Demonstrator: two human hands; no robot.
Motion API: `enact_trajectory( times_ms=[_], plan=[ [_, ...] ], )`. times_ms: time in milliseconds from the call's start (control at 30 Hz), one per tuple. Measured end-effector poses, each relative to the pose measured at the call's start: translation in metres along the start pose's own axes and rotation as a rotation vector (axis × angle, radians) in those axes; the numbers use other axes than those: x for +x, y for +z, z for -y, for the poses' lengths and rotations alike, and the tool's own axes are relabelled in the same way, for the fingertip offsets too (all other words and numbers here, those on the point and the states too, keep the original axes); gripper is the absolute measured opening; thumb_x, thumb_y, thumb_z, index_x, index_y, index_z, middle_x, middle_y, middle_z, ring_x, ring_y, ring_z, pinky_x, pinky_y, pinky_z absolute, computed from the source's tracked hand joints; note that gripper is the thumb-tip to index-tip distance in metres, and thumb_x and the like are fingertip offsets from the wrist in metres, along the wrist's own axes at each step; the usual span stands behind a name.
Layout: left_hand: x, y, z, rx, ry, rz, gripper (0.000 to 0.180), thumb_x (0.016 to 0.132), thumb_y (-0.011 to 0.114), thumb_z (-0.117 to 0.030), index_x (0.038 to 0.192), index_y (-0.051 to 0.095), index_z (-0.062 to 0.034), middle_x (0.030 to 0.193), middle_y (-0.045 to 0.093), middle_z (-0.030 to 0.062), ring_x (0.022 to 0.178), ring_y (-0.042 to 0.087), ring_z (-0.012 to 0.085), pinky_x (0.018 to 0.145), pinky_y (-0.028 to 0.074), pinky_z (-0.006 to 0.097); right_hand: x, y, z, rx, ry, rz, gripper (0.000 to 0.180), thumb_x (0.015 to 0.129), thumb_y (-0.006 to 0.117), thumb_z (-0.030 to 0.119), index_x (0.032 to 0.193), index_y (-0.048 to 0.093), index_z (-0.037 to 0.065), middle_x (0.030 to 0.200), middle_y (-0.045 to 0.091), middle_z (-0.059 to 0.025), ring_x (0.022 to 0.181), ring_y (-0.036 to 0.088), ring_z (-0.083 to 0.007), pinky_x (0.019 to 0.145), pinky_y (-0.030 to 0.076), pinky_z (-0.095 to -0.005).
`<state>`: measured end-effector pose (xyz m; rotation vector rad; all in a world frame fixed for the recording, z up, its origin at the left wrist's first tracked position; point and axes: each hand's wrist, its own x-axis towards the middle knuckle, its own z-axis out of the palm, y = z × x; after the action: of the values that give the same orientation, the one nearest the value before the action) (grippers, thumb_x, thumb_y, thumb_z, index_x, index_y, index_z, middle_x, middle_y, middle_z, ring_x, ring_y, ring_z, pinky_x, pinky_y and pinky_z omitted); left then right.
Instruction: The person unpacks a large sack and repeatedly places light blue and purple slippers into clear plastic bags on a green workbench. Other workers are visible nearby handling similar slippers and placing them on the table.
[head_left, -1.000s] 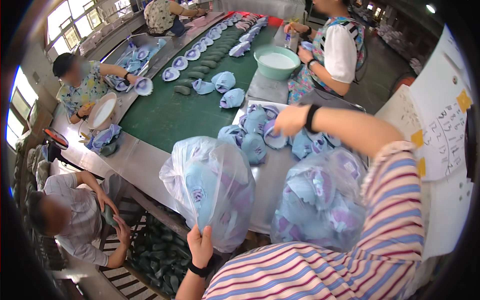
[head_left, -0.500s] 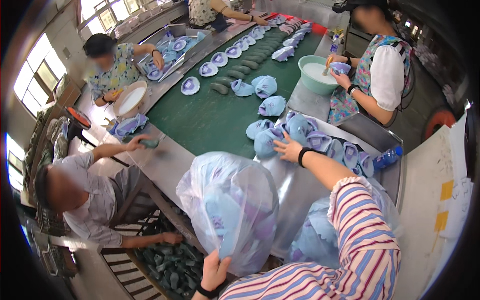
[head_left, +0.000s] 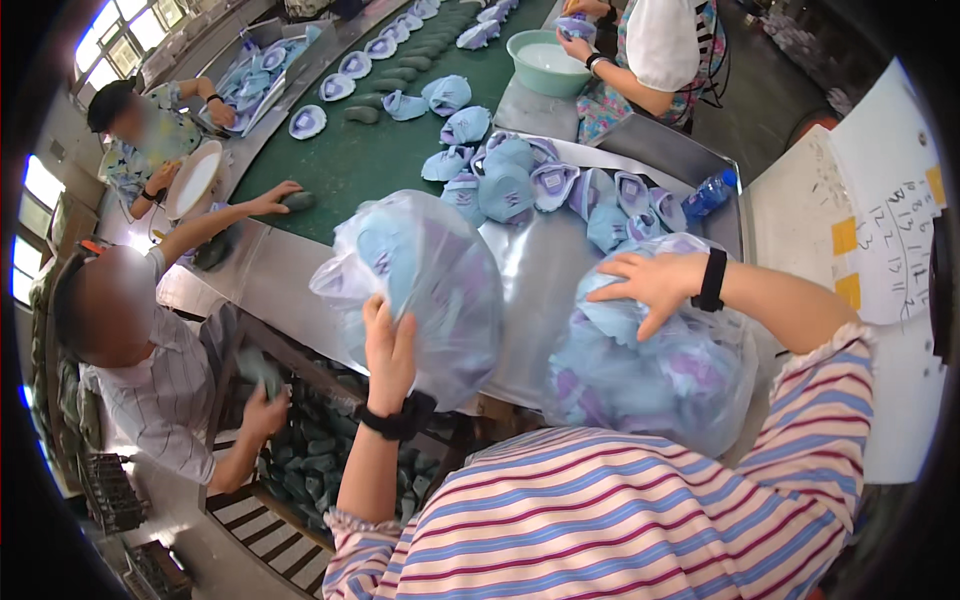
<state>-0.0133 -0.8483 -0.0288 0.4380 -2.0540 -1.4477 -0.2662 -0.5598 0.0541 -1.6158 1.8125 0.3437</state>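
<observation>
My left hand [head_left: 388, 352] grips the near side of a full clear plastic bag [head_left: 455, 310], standing at the metal table's near edge. Light-blue and purple fabric shoe uppers show through its film. To the right, my right hand [head_left: 650, 285] rests with fingers spread on light-blue uppers at the top of a second clear plastic bag [head_left: 690, 395]. What lies under that palm is hidden. Just beyond it, a heap of shoe uppers [head_left: 507, 192] covers the far part of the metal table [head_left: 520, 275].
A green conveyor belt [head_left: 300, 165] carries rows of uppers and dark shoe lasts [head_left: 400, 75]. At left, a co-worker handles lasts above a slatted crate [head_left: 310, 465] of them. A co-worker sits beside a green basin [head_left: 545, 70]. A blue-capped bottle [head_left: 710, 193] lies at right.
My right hand has come back from the heap to the right-hand bag. My left hand has moved up its bag. The view has shifted; the left co-worker's hand has reached the belt with a last.
</observation>
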Motion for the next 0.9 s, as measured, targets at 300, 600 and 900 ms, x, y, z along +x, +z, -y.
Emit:
enact_trajectory(
  times_ms=[300, 600, 900],
  plan=[
    [-0.043, 0.069, -0.016, 0.064, 0.194, 0.363, 0.023, 0.076, 0.068, -0.009, 0.081, 0.048, 0.0013, 0.107, 0.041, 0.0184, 0.094, 0.046, 0.0318, 0.082, 0.042, 0.038, 0.029, -0.029, 0.074, -0.193, -0.161, -0.773, 0.081, 0.06, 0.08, 0.029, 0.13, 0.044, 0.012, 0.133, 0.043, -0.0113, 0.126, 0.037, -0.0285, 0.09, 0.042, -0.0467],
    [-0.036, -0.017, -0.014, 0.301, 0.143, 0.394, 0.017, 0.079, 0.065, -0.015, 0.078, 0.053, -0.0022, 0.088, 0.056, 0.0123, 0.081, 0.056, 0.0325, 0.069, 0.045, 0.038, 0.103, -0.02, 0.078, -0.128, -0.325, -0.605, 0.044, 0.064, 0.075, 0.021, 0.102, 0.056, 0.01, 0.106, 0.057, -0.0061, 0.106, 0.052, -0.023, 0.083, 0.044, -0.0376],
    [0.027, 0.002, -0.017, 0.974, 0.556, 0.591, 0.043, 0.069, 0.057, -0.007, 0.112, 0.051, -0.0103, 0.116, 0.05, 0.0131, 0.116, 0.045, 0.0274, 0.097, 0.034, 0.045, 0.105, -0.03, 0.068, -0.259, -0.553, -0.38, 0.018, 0.075, 0.064, 0.019, 0.09, 0.058, 0.01, 0.089, 0.06, -0.0061, 0.089, 0.059, -0.0257, 0.074, 0.048, -0.0397]
  ],
)
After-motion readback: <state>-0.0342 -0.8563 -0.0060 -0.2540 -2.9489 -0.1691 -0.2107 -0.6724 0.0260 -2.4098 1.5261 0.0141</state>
